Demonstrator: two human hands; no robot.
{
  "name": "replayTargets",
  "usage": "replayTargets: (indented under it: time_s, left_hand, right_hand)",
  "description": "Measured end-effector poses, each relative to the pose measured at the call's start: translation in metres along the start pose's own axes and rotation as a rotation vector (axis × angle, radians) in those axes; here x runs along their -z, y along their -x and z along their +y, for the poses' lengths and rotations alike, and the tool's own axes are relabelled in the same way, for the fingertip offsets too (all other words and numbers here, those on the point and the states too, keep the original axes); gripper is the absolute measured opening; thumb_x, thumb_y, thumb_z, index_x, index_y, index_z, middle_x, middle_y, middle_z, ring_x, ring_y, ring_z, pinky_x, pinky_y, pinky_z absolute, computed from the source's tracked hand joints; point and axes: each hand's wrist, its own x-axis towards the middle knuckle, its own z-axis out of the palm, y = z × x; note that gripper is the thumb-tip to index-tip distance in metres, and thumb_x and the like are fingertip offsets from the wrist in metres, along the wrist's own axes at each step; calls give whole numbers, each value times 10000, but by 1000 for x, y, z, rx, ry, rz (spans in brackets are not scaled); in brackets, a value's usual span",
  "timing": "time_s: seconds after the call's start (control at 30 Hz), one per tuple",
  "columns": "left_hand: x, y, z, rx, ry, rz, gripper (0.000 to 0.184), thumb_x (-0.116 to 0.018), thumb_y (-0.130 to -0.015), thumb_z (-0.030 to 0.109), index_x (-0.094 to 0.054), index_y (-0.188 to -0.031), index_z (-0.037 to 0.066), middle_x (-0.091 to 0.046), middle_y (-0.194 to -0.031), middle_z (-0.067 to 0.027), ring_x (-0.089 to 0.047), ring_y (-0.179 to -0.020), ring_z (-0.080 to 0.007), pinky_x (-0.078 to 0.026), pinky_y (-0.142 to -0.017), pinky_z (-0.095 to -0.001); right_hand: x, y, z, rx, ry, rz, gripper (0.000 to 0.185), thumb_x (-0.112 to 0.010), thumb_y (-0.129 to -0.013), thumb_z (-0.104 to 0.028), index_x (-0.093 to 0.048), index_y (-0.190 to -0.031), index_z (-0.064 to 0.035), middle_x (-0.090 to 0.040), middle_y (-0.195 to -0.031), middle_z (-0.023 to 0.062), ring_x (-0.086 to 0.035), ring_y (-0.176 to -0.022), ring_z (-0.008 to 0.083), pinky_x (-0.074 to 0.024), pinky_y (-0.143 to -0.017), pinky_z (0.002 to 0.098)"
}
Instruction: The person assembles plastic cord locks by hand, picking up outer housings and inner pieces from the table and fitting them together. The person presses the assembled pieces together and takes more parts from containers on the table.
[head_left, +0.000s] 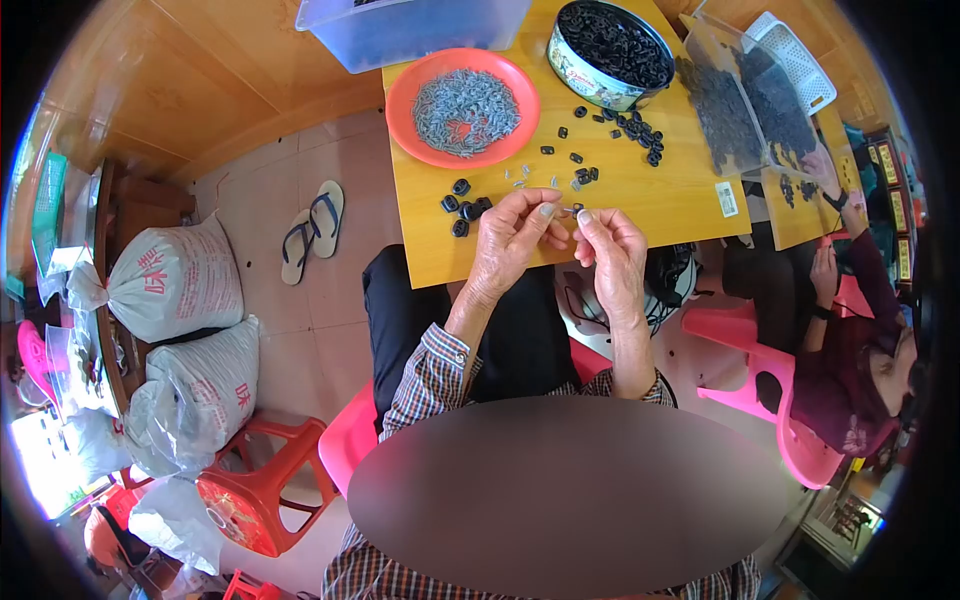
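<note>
Grey pins (522,183) are lying beyond left hand (508,245) and right hand (617,255), both pinching something unclear; loosening is risking drops.

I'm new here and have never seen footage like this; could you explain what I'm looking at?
There's no machine: one camera, worn on a person's head, looks down at their bare hands. The left hand and right hand come together at the edge of a yellow table, fingertips around something too small to name. On the table are a red plate of small grey pieces, a round tin of black parts, and loose black parts. Another person sits at right.
</note>
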Motion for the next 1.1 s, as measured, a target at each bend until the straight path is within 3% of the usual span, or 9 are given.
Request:
replayTargets:
  time_s: [0.27,0.43,0.83,1.1]
  left_hand:
    - [0,0,1,32,-145,-20,213,-523,-968,155,-589,-1024,-40,-626,-823,-54,-578,-620,-72,-505,-557,-220]
    - [-3,0,3,35,-209,-12,201,-530,-966,179,-587,-957,-13,-608,-695,-17,-563,-564,-50,-478,-497,-214]
    - [-1,1,3,98,-125,-9,129,-549,-943,101,-596,-950,-20,-618,-746,-23,-565,-586,-57,-482,-516,-206]
    - [-2,0,7,121,-152,-8,159,-549,-949,127,-601,-932,-23,-617,-720,-17,-557,-568,-52,-476,-505,-200]
  right_hand:
    - [-6,1,-2,28,26,-5,157,-615,-917,-176,-580,-864,-32,-571,-732,-9,-496,-593,37,-407,-542,175]
    - [-7,2,-2,66,83,3,159,-613,-918,-188,-584,-877,-37,-578,-740,-8,-492,-597,40,-407,-550,179]
    - [-11,2,2,50,109,27,171,-606,-921,-206,-584,-870,-44,-565,-715,-17,-476,-589,36,-393,-543,179]
    - [-13,3,4,34,58,37,181,-604,-923,-210,-579,-861,-42,-560,-721,-15,-459,-579,31,-370,-527,172]
